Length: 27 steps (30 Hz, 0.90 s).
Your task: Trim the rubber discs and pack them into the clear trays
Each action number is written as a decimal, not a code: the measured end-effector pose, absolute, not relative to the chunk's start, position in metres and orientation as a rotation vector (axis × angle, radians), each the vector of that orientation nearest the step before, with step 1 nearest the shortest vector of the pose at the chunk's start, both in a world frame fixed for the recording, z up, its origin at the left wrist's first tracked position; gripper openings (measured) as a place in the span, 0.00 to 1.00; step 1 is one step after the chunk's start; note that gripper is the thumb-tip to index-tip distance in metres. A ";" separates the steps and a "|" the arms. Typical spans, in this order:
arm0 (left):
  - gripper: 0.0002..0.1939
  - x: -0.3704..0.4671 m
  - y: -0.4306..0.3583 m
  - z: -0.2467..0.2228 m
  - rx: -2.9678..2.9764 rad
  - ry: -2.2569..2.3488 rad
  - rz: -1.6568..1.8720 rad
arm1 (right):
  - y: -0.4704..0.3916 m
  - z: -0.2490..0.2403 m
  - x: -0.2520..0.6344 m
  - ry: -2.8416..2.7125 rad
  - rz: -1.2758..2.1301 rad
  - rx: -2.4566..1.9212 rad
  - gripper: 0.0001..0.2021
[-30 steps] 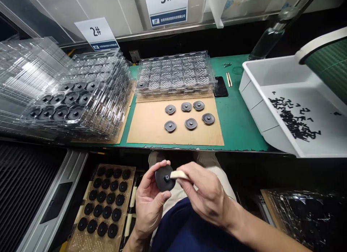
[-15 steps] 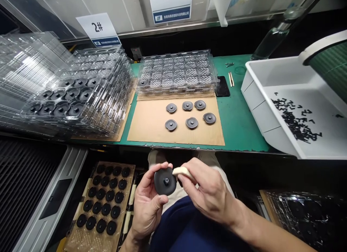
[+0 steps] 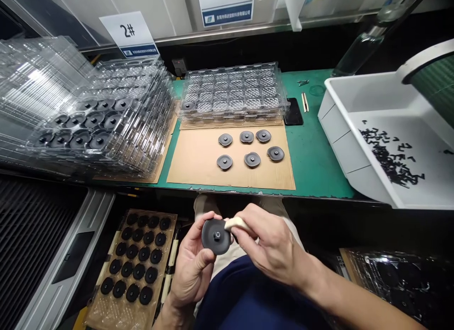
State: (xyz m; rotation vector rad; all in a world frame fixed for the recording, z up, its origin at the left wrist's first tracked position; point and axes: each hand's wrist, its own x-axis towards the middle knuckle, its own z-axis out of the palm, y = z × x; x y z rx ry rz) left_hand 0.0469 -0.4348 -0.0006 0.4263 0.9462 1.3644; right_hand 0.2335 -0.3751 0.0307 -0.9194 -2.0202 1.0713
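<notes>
Above my lap, my left hand (image 3: 195, 261) grips a dark grey rounded plastic disc (image 3: 209, 242) by its edge, thumb at the lower rim. A short stud rises from the disc's middle and faces me. In my right hand (image 3: 269, 242), pinched between thumb and fingers, is a curved cream-coloured tool (image 3: 237, 223). Its tip touches the right edge of the disc; whether it has a blade is hidden. On the cardboard sheet (image 3: 191, 155) ahead lie several similar discs (image 3: 252, 160) in two rows.
Stacked clear trays (image 3: 234, 91) stand behind the cardboard. A taller tray stack (image 3: 142, 126) holding discs is at left. The white bin (image 3: 336, 126) at right contains small black scraps (image 3: 393, 162). A phone (image 3: 293, 112) lies nearby. Below the bench sits a disc-filled tray (image 3: 120, 311).
My left thumb has shifted slightly on the disc. The tool's tip stays at the disc's right edge, and the whole view has moved a little.
</notes>
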 end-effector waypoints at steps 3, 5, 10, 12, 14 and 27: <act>0.28 0.044 -0.436 -0.002 0.323 0.923 1.316 | -0.372 0.030 0.233 -2.078 1.171 -0.831 0.10; 0.25 0.044 -0.435 -0.002 0.277 0.923 1.301 | -0.370 0.028 0.233 -2.117 1.152 -0.834 0.10; 0.20 0.047 -0.429 -0.002 0.179 1.033 1.285 | -0.368 0.018 0.233 -2.174 1.083 -0.880 0.11; 0.19 0.047 -0.427 -0.003 0.156 1.033 1.257 | -0.367 0.014 0.234 -2.194 1.113 -0.848 0.11; 0.20 0.046 -0.427 -0.004 0.170 1.008 1.202 | -0.366 0.013 0.236 -2.177 1.092 -0.878 0.10; 0.16 0.045 -0.429 -0.014 0.092 1.039 1.160 | -0.372 0.009 0.243 -2.272 1.103 -0.893 0.11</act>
